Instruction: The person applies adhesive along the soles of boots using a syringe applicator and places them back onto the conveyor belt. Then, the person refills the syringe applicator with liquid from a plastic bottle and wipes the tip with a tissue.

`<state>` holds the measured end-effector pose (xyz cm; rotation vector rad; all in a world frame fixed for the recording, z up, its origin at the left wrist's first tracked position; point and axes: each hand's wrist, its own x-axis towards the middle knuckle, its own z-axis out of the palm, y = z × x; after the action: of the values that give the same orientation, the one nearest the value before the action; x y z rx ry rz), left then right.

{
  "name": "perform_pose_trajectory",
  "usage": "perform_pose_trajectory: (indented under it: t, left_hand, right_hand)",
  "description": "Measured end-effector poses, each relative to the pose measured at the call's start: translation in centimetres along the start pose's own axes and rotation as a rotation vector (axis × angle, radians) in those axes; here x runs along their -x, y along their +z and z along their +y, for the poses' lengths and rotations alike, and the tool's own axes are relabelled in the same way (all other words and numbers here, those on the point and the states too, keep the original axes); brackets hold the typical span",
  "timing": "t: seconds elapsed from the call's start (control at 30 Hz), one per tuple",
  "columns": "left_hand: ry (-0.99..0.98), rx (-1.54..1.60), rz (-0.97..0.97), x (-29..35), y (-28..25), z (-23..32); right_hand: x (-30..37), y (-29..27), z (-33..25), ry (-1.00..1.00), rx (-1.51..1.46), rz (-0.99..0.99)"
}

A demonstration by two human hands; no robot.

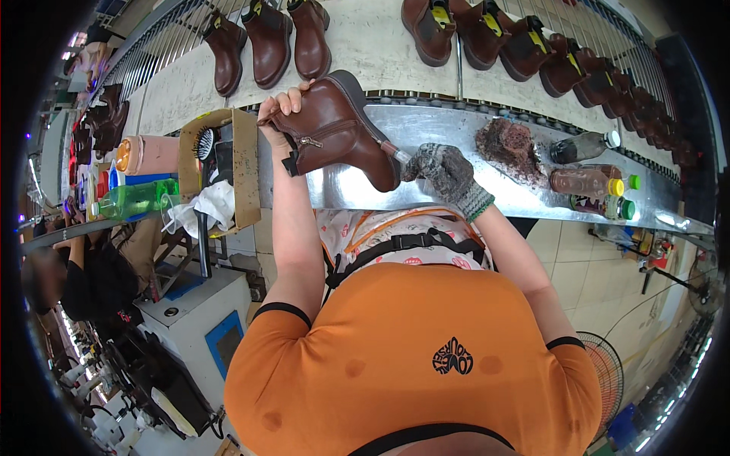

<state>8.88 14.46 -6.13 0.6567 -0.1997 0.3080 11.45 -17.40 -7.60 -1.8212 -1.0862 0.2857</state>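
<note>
Brown boot (328, 135), smooth and zippered, lies tilted in the left grip (285, 104).

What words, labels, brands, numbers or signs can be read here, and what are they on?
Orange shirt: black lettering in a heart-like shape; I don't copy out its words.
Brown boot being held: no lettering visible.
Clear bottle with yellow cap: any print too small to read.
Cardboard box: no readable words on the visible sides.

The left hand (284, 108) grips a brown zippered ankle boot (328, 129) above the desk (445, 125); the gloved right hand (447, 175) holds a brush (395, 151) at the sole (354, 94)
</note>
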Motion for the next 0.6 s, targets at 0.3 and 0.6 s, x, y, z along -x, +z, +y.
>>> perform_pose_trajectory:
  t: [0.3, 0.6]
  left_hand:
    - [-0.015, 0.023, 0.115, -0.5, -2.0, -0.1]
    - [0.042, -0.058, 0.335, -1.9, -3.9, -0.7]
  right_hand:
    - [2.5, -1.0, -1.3, 0.231, -0.170, -0.048]
    - [4.9, -0.6, 0.5, 0.213, 0.060, 0.018]
